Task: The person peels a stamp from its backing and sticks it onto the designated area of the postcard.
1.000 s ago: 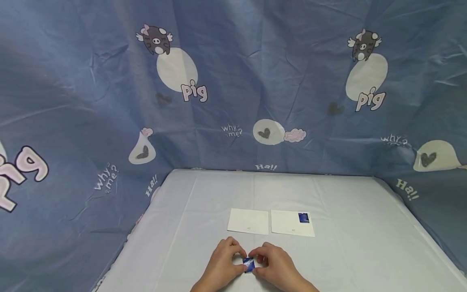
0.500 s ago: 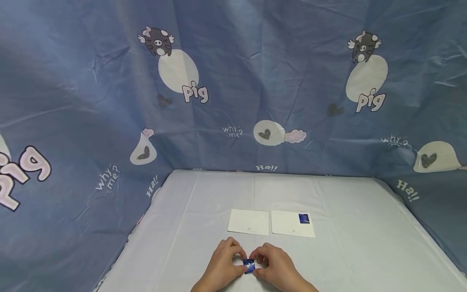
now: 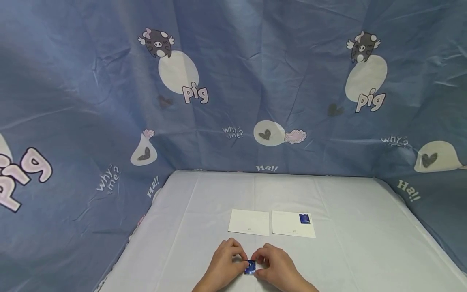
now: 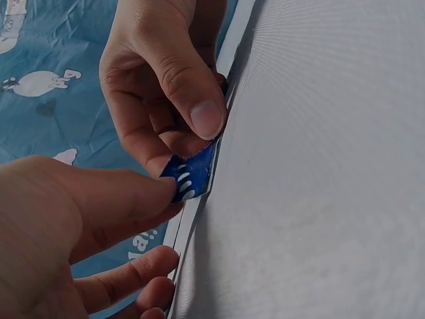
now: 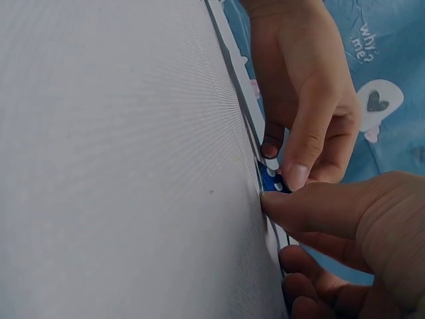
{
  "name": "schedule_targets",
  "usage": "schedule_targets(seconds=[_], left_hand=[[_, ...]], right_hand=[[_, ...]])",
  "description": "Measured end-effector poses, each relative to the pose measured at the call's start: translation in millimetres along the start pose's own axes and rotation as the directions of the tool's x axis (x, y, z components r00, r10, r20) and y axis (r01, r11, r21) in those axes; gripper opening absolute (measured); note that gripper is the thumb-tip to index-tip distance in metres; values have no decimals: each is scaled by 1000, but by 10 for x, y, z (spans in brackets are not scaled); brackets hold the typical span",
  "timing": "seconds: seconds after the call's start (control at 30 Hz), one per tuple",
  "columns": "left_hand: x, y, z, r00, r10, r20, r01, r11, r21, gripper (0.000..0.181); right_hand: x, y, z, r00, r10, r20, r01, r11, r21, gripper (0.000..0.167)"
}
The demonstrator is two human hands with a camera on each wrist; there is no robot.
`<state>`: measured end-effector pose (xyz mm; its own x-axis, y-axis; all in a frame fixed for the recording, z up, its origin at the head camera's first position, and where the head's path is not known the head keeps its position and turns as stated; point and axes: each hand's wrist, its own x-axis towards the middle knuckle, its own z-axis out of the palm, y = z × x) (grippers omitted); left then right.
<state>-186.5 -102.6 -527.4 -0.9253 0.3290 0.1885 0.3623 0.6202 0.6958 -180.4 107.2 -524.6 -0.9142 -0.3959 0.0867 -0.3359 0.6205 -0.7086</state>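
Between the two hands, near the front of the white table, is a small blue stamp-like square [image 3: 250, 267] with white marks. The left hand [image 3: 225, 263] pinches its left side between thumb and finger. On its right side, the thumb and index finger of the right hand [image 3: 275, 265] hold the edge. In the left wrist view the blue piece [image 4: 193, 174] looks slightly bent, with serrated edges. The right wrist view shows only part of the blue piece [image 5: 272, 179], the rest hidden by fingers.
Beyond the hands, two white cards lie side by side: a left card [image 3: 249, 222] and a right card [image 3: 286, 223], which bears a blue stamp [image 3: 304, 219] at its upper right. A blue patterned cloth [image 3: 226, 154] hangs behind the white table [image 3: 204, 202].
The blue piece has shifted and turned slightly between the fingers, its white marks now showing differently. Both hands stay nearly in place.
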Motion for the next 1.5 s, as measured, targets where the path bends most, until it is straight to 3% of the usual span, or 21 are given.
schedule_targets(seconds=[0.2, 0.43, 0.67, 0.83, 1.07, 1.23, 1.4, 1.5], left_hand=[[-4, -9, 17, 1000, -20, -1, 20, 998, -66, 17], [8, -17, 33, 999, -38, 14, 39, 995, -96, 14], [20, -8, 8, 999, -39, 23, 43, 983, -178, 10], [6, 30, -25, 1000, -19, 14, 21, 977, -213, 9], [24, 164, -63, 999, -32, -17, 26, 967, -253, 11], [47, 255, -55, 995, -96, -37, 78, 939, -334, 7], [81, 330, -23, 984, -166, -66, 119, 886, -448, 5], [95, 347, 22, 977, -186, -100, 112, 859, -500, 5]], right_hand=[[-13, 13, 6, 1000, 0, 15, -1, 999, 52, 24], [-31, 25, 3, 999, 22, 50, -31, 983, 179, 19], [-26, 40, 2, 1000, 24, 13, -27, 962, 273, 11], [-30, 27, -10, 998, 67, 2, -63, 925, 375, 6], [-27, -14, -64, 994, 108, -10, -86, 844, 529, 7], [-31, -63, -112, 990, 139, -38, -91, 808, 582, 11], [-23, -61, -141, 984, 164, -70, -90, 795, 600, 14], [-20, -53, -152, 981, 175, -78, -91, 784, 614, 15]])
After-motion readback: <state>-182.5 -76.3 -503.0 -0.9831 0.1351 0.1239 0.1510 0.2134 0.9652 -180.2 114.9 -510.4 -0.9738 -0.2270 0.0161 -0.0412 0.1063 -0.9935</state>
